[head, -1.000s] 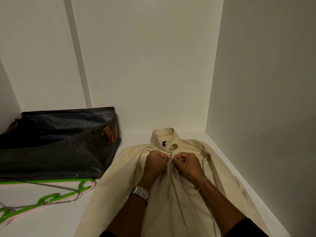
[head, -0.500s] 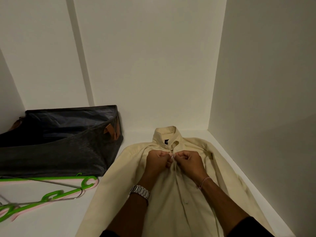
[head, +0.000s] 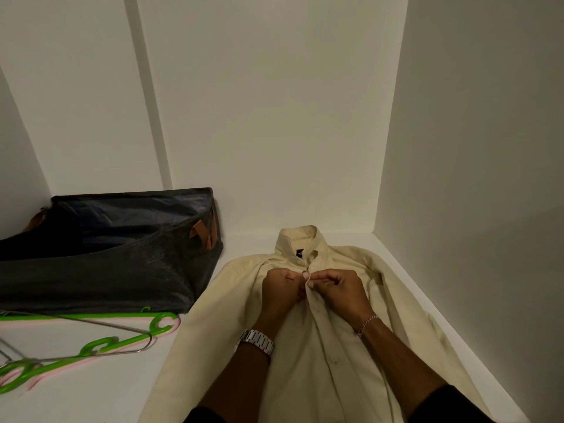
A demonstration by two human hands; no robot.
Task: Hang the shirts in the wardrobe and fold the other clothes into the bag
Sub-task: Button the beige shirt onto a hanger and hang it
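Observation:
A cream button-up shirt (head: 341, 355) lies flat, front up, on the white surface, its collar toward the back wall. My left hand (head: 282, 290) and my right hand (head: 338, 290) meet at the top of the placket just below the collar. Both pinch the fabric edges around a small button there. A dark bag (head: 100, 257) with brown leather tabs stands open at the left, against the back wall.
Green and pink plastic hangers (head: 91, 340) and a wire hanger lie in a loose pile in front of the bag at the left. White walls close in the back and the right side; the surface's right edge runs beside the shirt's sleeve.
Both hands stay at the upper placket. The opening under the collar has closed, and my fingers have shifted slightly around the button.

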